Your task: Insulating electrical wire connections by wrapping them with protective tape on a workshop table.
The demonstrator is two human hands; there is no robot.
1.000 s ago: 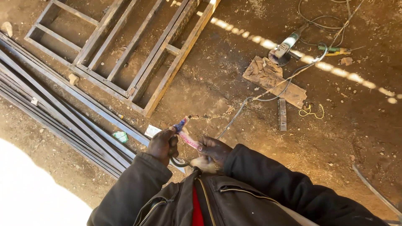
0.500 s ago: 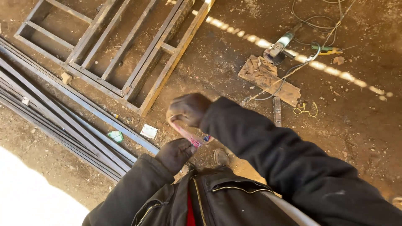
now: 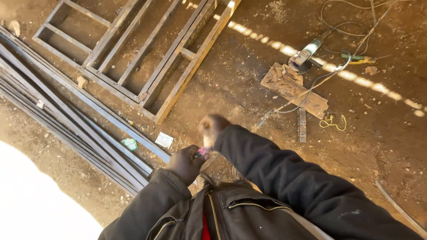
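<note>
Broadly, largest first:
Ground: bare dirt floor [image 3: 249, 80], sunlit in a dashed stripe.
Frame: welded metal frame [image 3: 133, 58] lying flat, well ahead and left of the left hand's grip.
Bars: long steel bars [image 3: 66, 120] stacked just left of that grip.
Grinder: angle grinder [image 3: 304, 55] with cable, far ahead-right, beside a wooden scrap [image 3: 293, 89].
Left hand [image 3: 187, 163]: fist clenched low by the jacket, grasping a small pink object [image 3: 202, 152] — only its tip shows.
Right hand [image 3: 212, 126]: blurred, arm crossing forward; touching the pink end, grip state unreadable.
Handling: likely light, stiff, slim — best pinched along its shaft.
</note>
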